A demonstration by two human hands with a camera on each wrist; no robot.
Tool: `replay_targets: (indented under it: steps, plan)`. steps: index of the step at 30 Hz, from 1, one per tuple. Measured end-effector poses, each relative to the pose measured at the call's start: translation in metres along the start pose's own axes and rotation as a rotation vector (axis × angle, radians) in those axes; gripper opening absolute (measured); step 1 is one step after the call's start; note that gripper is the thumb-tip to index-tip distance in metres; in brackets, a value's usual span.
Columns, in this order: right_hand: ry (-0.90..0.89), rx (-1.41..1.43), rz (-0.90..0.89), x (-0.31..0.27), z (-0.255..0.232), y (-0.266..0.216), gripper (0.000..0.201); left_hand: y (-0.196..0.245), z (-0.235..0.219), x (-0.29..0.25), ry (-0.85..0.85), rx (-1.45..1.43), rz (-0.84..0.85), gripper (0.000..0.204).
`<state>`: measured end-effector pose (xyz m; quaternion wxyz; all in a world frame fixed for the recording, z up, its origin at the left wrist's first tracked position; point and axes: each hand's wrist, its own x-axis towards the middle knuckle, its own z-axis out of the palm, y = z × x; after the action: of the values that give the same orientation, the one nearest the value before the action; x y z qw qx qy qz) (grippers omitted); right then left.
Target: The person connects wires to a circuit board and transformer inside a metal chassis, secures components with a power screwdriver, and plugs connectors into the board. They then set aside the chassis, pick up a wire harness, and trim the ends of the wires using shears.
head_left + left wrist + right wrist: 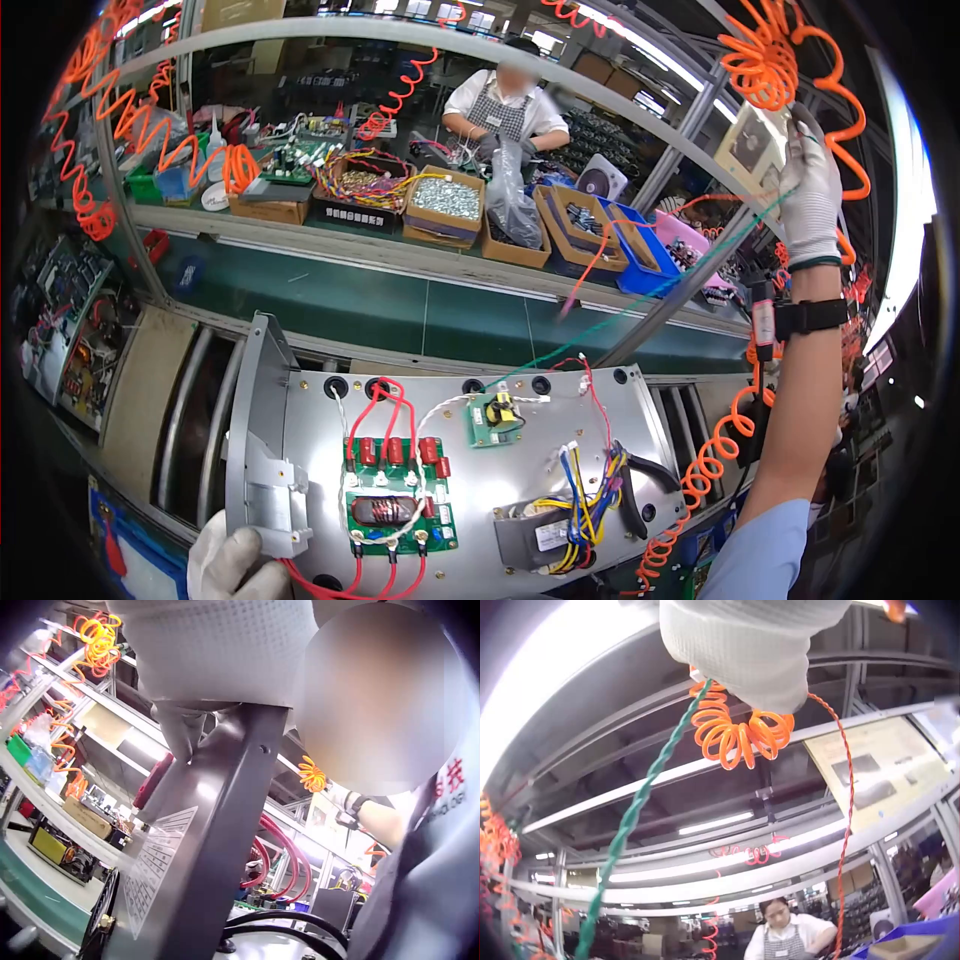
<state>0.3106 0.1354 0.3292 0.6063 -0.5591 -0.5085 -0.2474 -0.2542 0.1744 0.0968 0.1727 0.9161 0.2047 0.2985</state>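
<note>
My gloved right hand [808, 190] is raised high at the upper right, gripping a green twisted wire [640, 300] and a red twisted wire [847, 787]. The green one slants down toward a metal chassis [320, 440]; the red one hangs loose. At the lower left, my gloved left hand [232, 560] holds the chassis's upright side panel [250, 420], fingers over its edge in the left wrist view. On the chassis sit a green board with red capacitors [400, 490], a small board with a yellow transformer [495, 418], and a dark box [530, 540] with coloured wires. Black-handled pliers [632, 500] lie beside the wires.
Coiled orange air hoses [760, 65] hang around the frame, one close to my right hand. Across the green belt [380, 310], a shelf bears cardboard boxes of parts [440, 232] and a blue bin [640, 275]. Another person [505, 105] works behind it. Rollers [185, 400] flank the chassis.
</note>
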Motion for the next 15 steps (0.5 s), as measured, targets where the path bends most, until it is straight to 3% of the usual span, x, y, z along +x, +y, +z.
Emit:
replay_targets:
  steps: [1,3,5,6,7,9,10,12,14,15]
  plan:
    - [0.077,-0.005,0.066,-0.010,0.010,-0.021,0.035,0.003,-0.001,0.000,0.009,0.024,-0.018,0.042]
    - [-0.055,0.239,0.100,-0.017,-0.007,-0.013,0.030,0.008,-0.004,-0.001,0.003,0.043,-0.059,0.041]
    - [-0.318,0.071,0.056,-0.025,-0.027,-0.017,0.033,0.013,-0.005,-0.001,0.009,0.092,-0.082,0.042]
    - [-0.382,-0.548,-0.159,-0.027,-0.040,-0.028,0.038,0.015,-0.004,-0.002,0.023,0.114,-0.087,0.042]
    - [-0.441,-0.663,-0.082,-0.033,-0.048,-0.034,0.047,0.017,-0.005,-0.002,0.023,0.108,-0.102,0.041]
    - [-0.389,-0.465,-0.026,-0.053,-0.067,-0.031,0.056,0.022,0.000,-0.001,0.122,0.101,-0.126,0.031]
    - [-0.376,-0.458,-0.013,-0.065,-0.080,-0.033,0.056,0.020,0.005,-0.012,0.147,0.011,-0.229,0.040]
    - [-0.414,-0.579,-0.080,-0.096,-0.122,-0.041,0.059,0.033,0.002,-0.007,0.111,0.072,-0.240,0.037]
    - [-0.630,-0.824,0.034,-0.111,-0.163,-0.056,0.050,0.035,0.005,-0.008,0.150,0.166,-0.210,0.036]
    - [-0.712,-0.863,0.089,-0.118,-0.184,-0.051,0.047,0.039,0.004,-0.006,0.117,0.390,-0.138,0.037]
